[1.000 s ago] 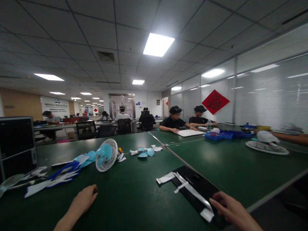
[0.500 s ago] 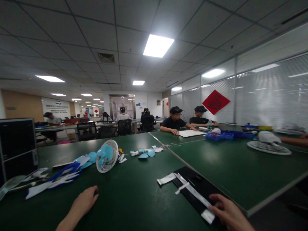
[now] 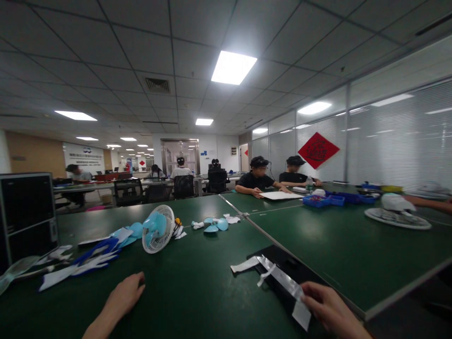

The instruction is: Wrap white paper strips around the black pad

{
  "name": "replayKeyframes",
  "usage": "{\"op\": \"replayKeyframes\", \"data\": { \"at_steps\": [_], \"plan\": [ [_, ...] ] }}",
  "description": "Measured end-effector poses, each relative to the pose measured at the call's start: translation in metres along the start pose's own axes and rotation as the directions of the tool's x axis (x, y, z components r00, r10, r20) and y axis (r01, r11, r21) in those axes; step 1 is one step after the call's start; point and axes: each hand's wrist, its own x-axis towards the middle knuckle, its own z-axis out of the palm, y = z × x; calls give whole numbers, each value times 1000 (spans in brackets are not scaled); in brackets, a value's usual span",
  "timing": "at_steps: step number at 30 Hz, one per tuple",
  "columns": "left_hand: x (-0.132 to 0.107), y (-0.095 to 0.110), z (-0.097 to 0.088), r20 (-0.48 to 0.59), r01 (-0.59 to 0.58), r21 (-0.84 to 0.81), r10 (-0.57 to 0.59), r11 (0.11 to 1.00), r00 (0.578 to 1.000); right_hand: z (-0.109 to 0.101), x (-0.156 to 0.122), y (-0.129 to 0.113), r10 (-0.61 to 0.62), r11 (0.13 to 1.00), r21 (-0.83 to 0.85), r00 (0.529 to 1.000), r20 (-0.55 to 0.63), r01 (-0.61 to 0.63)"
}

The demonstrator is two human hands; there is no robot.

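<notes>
My left hand (image 3: 124, 296) rests on the green table (image 3: 197, 282) near its front edge, fingers curled loosely, nothing in it. My right hand (image 3: 326, 308) at the lower right pinches the near end of a long silvery-white strip (image 3: 282, 285) and lifts it off a black flat tray (image 3: 293, 270). A second white strip (image 3: 243, 265) lies at the tray's far left corner. A small white fan with light blue blades (image 3: 158, 228) stands further back on the table, well away from both hands.
Blue and white plastic pieces (image 3: 84, 259) lie at the left beside a dark box (image 3: 26, 214). Loose blue fan blades (image 3: 214, 225) sit mid-table. Two people (image 3: 259, 176) sit at the far side with white paper; blue bins (image 3: 323, 200) and a round plate (image 3: 397, 219) are at right.
My right hand has closed on the near end of the silvery strip and raised it off the black tray. My left hand has stayed in place.
</notes>
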Motion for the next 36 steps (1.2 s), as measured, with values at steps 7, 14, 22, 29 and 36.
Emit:
{"op": "replayKeyframes", "data": {
  "at_steps": [7,14,22,29,36],
  "plan": [
    [-1,2,-1,-6,-3,-8,3,1000,1000,3,7,-70,-215,976,-64,972,-99,210],
    [-4,7,-3,-22,-12,15,12,1000,1000,11,95,-93,-467,842,-439,830,-303,314],
    [-8,15,-4,-49,7,33,-6,999,999,60,164,-82,-361,565,-819,923,-133,103],
    [-8,13,-8,0,8,7,-8,1000,1000,100,168,-62,-277,552,-823,960,-25,138],
    [-4,7,-3,-10,-8,0,8,1000,1000,75,159,-56,-275,561,-813,961,-9,153]
  ]
}}
